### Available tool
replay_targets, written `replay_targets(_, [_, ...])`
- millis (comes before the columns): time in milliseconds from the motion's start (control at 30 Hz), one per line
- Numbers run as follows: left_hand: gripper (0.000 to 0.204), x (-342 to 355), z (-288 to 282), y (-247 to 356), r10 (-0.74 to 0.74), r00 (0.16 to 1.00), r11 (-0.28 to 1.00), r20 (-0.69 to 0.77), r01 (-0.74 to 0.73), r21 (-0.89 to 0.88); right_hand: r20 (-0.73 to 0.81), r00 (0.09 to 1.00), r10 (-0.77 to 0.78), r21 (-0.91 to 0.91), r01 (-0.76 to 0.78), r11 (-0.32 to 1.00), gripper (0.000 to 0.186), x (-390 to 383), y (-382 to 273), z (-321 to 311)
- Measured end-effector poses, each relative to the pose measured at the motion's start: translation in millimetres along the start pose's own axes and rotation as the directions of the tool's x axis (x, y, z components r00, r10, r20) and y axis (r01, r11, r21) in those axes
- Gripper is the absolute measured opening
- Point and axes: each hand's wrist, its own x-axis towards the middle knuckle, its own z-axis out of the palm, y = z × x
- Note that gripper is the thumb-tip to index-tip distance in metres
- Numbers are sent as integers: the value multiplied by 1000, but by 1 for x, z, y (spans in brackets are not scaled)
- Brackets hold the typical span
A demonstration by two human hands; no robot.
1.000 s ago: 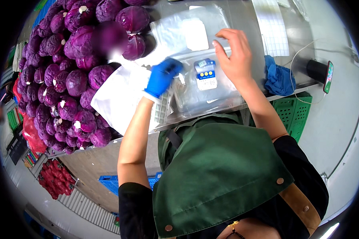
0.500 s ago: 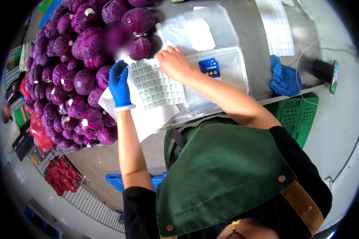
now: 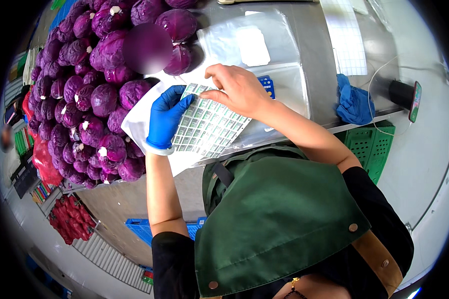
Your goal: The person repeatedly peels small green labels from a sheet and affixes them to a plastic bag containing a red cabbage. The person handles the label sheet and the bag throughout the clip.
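A sheet of small green-and-white printed labels (image 3: 209, 124) is tilted above white paper (image 3: 135, 122) at the table's front edge. My left hand (image 3: 165, 119), in a blue glove, pinches the sheet's upper left side between thumb and fingers. Bare, my right hand (image 3: 239, 92) hovers over the sheet's upper right. Its thumb reaches the labels near the gloved fingertips, while the bent index finger stays apart from it; I make out nothing between them. Red cabbages (image 3: 105, 99) are heaped at the left, close to the glove.
Clear plastic bags (image 3: 289, 50) lie flat behind my right hand, with a blue card (image 3: 268, 87) partly hidden by it. Farther right are a crumpled blue cloth (image 3: 354, 102), gridded white sheets (image 3: 341, 35) and a phone (image 3: 415, 102) with a cable. A green crate (image 3: 366, 149) stands below the table edge.
My left hand has moved right and now grips the label sheet, which is lifted and turned at an angle. My right hand has shifted right and slightly down, its thumb now over the labels.
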Motion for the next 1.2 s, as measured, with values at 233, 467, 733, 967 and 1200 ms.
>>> replay_targets(233, [13, 7, 3, 5, -25, 996, 979, 82, 8, 204, -179, 983, -31, 27, 37, 999, 19, -2, 11, 17])
replay_targets(467, [29, 34, -45, -39, 182, 958, 346, 222, -274, 897, -40, 809, 586, 355, -537, 765, 18, -40, 36, -8])
replay_targets(733, [23, 35, 19, -71, 441, 752, 83, 490, -578, 812, -4, 571, 821, 431, -740, 517, 20, -85, 69, -22])
replay_targets(967, [31, 43, 68, -123, 183, 731, 290, 657, -679, 675, -140, 775, 616, -422, -609, 671, 26, -79, 81, -19])
replay_targets(1200, [20, 63, 57, -109, -19, 937, 937, 348, -104, 332, -14, 848, 530, 649, -395, 650, 16, -70, 43, -72])
